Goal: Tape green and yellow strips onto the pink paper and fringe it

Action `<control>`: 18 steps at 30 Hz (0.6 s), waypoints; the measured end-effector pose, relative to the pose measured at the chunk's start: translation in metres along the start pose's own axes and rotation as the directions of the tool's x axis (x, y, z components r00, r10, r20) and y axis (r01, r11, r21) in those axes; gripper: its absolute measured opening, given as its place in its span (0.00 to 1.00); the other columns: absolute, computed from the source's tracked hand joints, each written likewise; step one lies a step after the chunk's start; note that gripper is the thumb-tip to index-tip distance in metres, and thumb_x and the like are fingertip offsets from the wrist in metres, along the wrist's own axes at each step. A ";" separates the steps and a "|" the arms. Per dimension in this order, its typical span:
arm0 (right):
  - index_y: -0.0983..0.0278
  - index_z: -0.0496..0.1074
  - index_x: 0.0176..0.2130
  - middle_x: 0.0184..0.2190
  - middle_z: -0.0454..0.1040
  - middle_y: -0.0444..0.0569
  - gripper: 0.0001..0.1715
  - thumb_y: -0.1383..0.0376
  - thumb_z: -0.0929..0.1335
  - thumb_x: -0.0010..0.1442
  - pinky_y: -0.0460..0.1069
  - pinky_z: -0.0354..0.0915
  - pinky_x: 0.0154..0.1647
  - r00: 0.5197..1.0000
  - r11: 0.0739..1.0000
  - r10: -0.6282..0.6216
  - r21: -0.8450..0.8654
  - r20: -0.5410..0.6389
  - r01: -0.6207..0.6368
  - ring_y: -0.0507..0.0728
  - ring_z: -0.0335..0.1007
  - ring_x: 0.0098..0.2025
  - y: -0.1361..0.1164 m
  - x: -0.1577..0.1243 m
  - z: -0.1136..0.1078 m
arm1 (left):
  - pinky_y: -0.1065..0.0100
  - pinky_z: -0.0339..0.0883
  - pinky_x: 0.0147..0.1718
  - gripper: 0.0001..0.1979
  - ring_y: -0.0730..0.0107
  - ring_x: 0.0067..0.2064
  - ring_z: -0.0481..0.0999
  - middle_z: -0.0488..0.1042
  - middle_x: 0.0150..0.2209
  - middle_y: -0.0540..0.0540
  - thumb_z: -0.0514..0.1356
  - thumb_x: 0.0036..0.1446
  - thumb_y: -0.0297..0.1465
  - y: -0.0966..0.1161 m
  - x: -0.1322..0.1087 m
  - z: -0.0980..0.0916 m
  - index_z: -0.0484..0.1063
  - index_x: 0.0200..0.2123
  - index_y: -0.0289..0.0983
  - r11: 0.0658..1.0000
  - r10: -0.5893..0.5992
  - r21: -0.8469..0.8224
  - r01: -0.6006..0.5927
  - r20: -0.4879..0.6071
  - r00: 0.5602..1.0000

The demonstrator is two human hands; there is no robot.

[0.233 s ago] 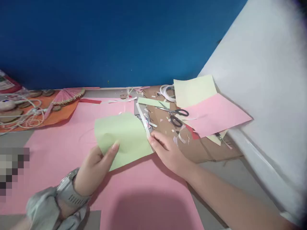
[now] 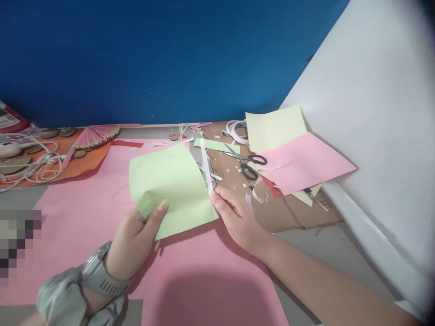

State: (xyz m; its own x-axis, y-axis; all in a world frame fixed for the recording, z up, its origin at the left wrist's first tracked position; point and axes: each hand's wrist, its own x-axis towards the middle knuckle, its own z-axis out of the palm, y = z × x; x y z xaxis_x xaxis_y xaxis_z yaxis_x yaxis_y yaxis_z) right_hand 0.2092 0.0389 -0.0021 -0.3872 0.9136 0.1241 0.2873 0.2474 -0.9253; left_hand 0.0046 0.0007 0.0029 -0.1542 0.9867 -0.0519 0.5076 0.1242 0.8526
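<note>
My left hand (image 2: 136, 242) pinches the lower left corner of a light green paper sheet (image 2: 171, 188), thumb on top, and lifts it off the large pink sheet (image 2: 190, 271) beneath. My right hand (image 2: 238, 217) grips the green sheet's right edge and pinches a narrow white strip (image 2: 206, 167) that stands up along that edge. A wristwatch and a grey sleeve cover my left wrist.
Scissors (image 2: 248, 164) lie on brown cardboard (image 2: 288, 210) with paper scraps. Yellow and pink sheets (image 2: 295, 156) lean on a white board (image 2: 374, 136) at right. White tape rolls (image 2: 236, 129) sit behind. Left: orange paper, a pink fan (image 2: 97, 135) and white cord (image 2: 30, 158).
The green sheet has risen and flattened out, its top edge now higher. The white strip has swung up to stand more upright along the sheet's right edge.
</note>
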 end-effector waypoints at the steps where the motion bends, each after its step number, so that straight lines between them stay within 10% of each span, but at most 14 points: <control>1: 0.61 0.45 0.25 0.22 0.46 0.39 0.20 0.63 0.55 0.68 0.46 0.46 0.25 1.000 1.000 -0.014 0.007 -0.010 0.014 0.50 0.42 0.24 -0.001 0.000 0.001 | 0.70 0.72 0.28 0.16 0.70 0.21 0.71 0.70 0.17 0.51 0.54 0.58 0.40 0.001 0.000 0.000 0.70 0.25 0.37 1.000 0.000 -0.004 0.000 0.011 1.000; 18: 0.61 0.45 0.25 0.21 0.45 0.38 0.20 0.64 0.56 0.68 0.47 0.46 0.22 0.985 0.996 -0.069 0.045 -0.155 0.077 0.49 0.41 0.23 -0.001 -0.002 0.009 | 0.74 0.66 0.20 0.18 0.73 0.19 0.69 0.67 0.14 0.53 0.51 0.60 0.40 0.007 -0.010 0.006 0.65 0.21 0.38 1.000 -0.011 0.015 0.011 -0.013 1.000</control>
State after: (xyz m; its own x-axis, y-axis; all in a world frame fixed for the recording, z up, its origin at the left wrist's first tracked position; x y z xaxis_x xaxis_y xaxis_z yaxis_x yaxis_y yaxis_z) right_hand 0.2018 0.0335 -0.0051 -0.2652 0.9335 0.2416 0.2168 0.3018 -0.9284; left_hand 0.0147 -0.0080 0.0063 -0.1712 0.9837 -0.0543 0.5182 0.1367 0.8442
